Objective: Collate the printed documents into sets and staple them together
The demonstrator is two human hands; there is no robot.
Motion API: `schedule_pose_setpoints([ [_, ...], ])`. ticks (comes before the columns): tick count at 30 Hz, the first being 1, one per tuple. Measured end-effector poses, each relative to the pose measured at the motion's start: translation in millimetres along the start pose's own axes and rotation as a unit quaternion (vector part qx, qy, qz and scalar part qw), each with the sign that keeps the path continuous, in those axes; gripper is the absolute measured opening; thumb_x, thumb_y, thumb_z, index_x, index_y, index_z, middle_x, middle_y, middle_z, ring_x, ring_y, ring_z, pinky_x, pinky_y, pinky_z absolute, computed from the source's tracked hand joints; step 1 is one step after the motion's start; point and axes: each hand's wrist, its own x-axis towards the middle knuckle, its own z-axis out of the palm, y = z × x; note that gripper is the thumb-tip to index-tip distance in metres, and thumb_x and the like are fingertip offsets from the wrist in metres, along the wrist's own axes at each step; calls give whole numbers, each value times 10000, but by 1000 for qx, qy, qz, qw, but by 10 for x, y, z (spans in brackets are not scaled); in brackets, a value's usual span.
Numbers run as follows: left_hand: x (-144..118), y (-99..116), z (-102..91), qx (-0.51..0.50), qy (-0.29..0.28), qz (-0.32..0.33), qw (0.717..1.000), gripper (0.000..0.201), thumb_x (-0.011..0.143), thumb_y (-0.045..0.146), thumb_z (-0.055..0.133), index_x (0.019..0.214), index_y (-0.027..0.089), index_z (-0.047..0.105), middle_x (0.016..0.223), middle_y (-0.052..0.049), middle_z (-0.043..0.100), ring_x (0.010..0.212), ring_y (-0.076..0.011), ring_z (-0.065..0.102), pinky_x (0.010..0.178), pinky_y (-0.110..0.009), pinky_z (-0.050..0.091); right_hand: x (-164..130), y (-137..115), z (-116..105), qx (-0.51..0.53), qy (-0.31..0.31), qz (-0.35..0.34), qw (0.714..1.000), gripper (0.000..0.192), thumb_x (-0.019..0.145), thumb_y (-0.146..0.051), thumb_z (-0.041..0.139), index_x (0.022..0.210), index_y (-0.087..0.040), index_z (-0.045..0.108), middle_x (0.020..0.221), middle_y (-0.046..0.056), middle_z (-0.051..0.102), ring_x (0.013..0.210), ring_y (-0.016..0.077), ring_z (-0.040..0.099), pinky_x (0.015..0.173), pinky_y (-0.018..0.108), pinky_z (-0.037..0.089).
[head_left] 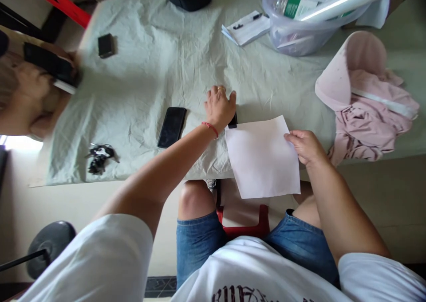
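A blank white sheet of paper point(264, 158) hangs partly over the table's near edge. My right hand point(306, 146) pinches its right edge between thumb and fingers. My left hand point(219, 107), with a red string on the wrist and a ring, rests on the cloth past the sheet's upper left corner. Its fingers are slightly bent and its thumb stands apart; nothing shows in its grasp. Beside that hand, a small black object point(233, 122) is partly hidden by it and meets the paper's corner; its kind is unclear. A black smartphone point(171, 127) lies to the left.
A greenish cloth point(159, 62) covers the table. At the back right stands a plastic basin point(299, 38) near a notepad point(248, 28). Pink fabric point(372, 111) lies right; a black box point(106, 45) and cables point(100, 158) lie left. Another person's hand point(33, 82) is at the left edge.
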Motion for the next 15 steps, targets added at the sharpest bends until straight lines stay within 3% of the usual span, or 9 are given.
schedule_pose_setpoints([
  [6, 112, 130, 254, 34, -71, -8, 997, 500, 1122, 405, 441, 1467, 165, 713, 1683, -234, 593, 1635, -404, 469, 1349, -618, 352, -23, -23, 7, 19, 16, 13, 1000, 175, 706, -358, 860, 696, -228, 744, 670, 15, 711, 573, 144, 615, 505, 253, 484],
  [15, 91, 78, 336, 36, -69, 13, 997, 501, 1135, 438, 443, 1397, 142, 751, 1610, -280, 635, 1634, -413, 468, 1378, -650, 272, 18, 35, -6, 17, 14, -3, 1000, 296, 687, -452, 944, 695, -251, 728, 632, 0, 685, 538, 148, 593, 482, 271, 470],
])
